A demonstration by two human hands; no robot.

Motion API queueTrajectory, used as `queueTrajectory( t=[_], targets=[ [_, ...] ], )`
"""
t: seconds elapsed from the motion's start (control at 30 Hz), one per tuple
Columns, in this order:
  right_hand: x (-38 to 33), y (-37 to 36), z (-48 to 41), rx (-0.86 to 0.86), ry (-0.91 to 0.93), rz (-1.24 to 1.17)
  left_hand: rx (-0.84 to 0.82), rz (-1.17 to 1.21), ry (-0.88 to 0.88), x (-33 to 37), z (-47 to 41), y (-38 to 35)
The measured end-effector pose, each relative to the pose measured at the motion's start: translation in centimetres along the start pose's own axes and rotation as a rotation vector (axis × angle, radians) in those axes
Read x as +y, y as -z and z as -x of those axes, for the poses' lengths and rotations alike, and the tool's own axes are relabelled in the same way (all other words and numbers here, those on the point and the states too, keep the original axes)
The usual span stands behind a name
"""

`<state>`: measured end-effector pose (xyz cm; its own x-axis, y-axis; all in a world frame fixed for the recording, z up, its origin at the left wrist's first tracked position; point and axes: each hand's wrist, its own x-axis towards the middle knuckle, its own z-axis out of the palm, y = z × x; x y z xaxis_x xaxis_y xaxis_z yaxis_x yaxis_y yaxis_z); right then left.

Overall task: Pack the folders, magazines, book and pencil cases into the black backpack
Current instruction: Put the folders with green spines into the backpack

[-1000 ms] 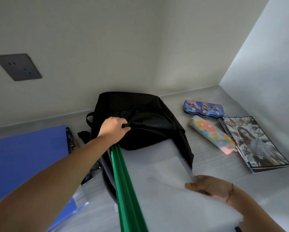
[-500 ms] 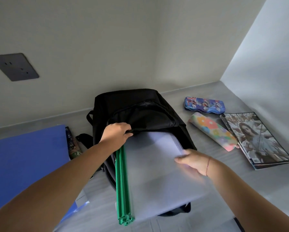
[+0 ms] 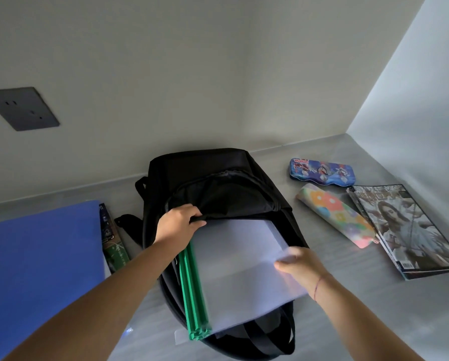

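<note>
**Clear folder halfway into the bag**

The black backpack (image 3: 218, 173) lies flat in the middle of the grey surface (image 3: 361, 308), its top toward the back edge and its mouth open toward the person. The left hand (image 3: 178, 225) grips the upper lip of the opening, fingers curled over the fabric, and lifts it. The right hand (image 3: 300, 268) pinches the right edge of a translucent white folder (image 3: 239, 269) with a green spine (image 3: 192, 295). The folder's far end is under the lifted lip; its near end sticks out toward the front edge.

So the step in hand is loading the first folder, and by my reading the task is at an early stage. A blue folder (image 3: 41, 261) lies at the left edge, with a book (image 3: 112, 243) just beside it. Toward the back right corner sit a blue pencil tin (image 3: 322, 171) and a floral pencil case (image 3: 335, 216), and the magazines (image 3: 411, 230) lie along the right edge, touching the floral case.

The next move probably calls for a straight push along the bag's length while the lip is held high, so that the folder's corners do not catch on the lining. Once it is seated, the blue folder looks like the natural follow-up, flat against it.
</note>
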<state>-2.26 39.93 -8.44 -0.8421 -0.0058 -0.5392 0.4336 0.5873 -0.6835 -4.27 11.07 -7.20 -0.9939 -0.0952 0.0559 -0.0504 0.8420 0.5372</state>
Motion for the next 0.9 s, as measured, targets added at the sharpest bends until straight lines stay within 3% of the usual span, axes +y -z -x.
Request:
queueTrajectory(
  t=[0.33,0.5,0.77,0.9],
  targets=[
    [-3.9,-3.1,-4.3,0.186,-0.011,-0.099,0.055,-0.019,-0.056,-0.1,0.3,-0.4],
    [-2.1,-3.5,-2.2,0.091,-0.113,-0.286,0.078,-0.001,-0.055,-0.2,0.2,-0.8],
    [-3.6,-5.7,-4.3,0.298,-0.149,-0.223,0.102,0.008,-0.068,-1.2,0.6,-0.8],
    [-4.0,-5.7,-3.6,0.332,-0.107,-0.051,0.081,-0.006,-0.074,-1.3,0.8,-1.0]
  ],
)
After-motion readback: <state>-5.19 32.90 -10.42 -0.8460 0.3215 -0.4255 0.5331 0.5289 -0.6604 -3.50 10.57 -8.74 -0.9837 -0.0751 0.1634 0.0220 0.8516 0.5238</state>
